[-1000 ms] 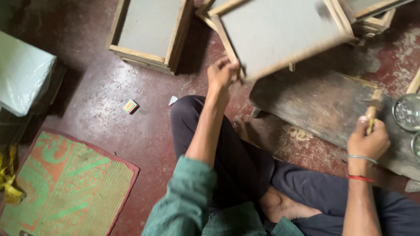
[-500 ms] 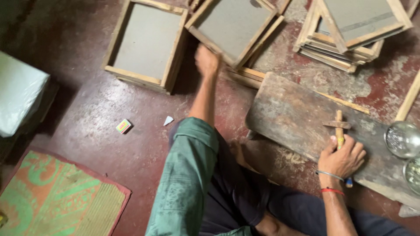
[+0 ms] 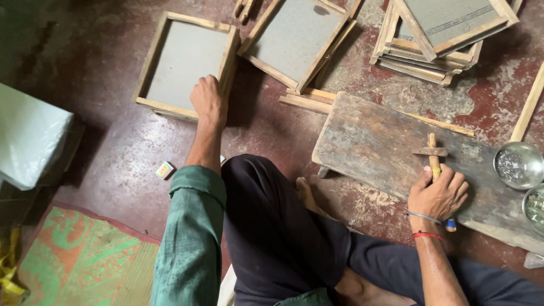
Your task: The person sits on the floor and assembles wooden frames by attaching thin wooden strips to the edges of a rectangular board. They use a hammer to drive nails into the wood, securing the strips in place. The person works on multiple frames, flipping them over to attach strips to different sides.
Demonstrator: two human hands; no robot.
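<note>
1. Wooden frame [image 3: 184,65], a shallow rectangular tray with a grey panel inside it, is laid flat on the dark red floor [image 3: 102,147] at the upper left, well ahead of the seated person's knee.
2. Its near right corner is gripped by the left hand [image 3: 207,101]; the fingers are curled over the rail, pressed together, with the knuckles turned up.
3. A green sleeve [image 3: 190,226] is worn on the left arm, which is stretched straight out to the frame.
4. A second grey-panelled frame [image 3: 297,42] is seen just to the right of the first, lying tilted across loose wooden strips [image 3: 303,99].
5. A stack of further frames [image 3: 442,39] is piled at the upper right, well apart from the held frame.
6. A weathered wooden board [image 3: 374,141] is laid on the floor to the right of the knee.
7. On that board a small hammer [image 3: 432,154] with a wooden handle is held by the right hand [image 3: 437,195]; the fingers are wrapped closed round the handle, and the head rests on the board.
8. Thin bangles and a red thread are worn at the right wrist.
9. Two round metal bowls [image 3: 518,164] of small bright pieces stand at the board's right end.
10. A small matchbox [image 3: 164,169] lies on the floor near the left forearm.
11. A green and orange mat [image 3: 79,260] is spread at the lower left.
</note>
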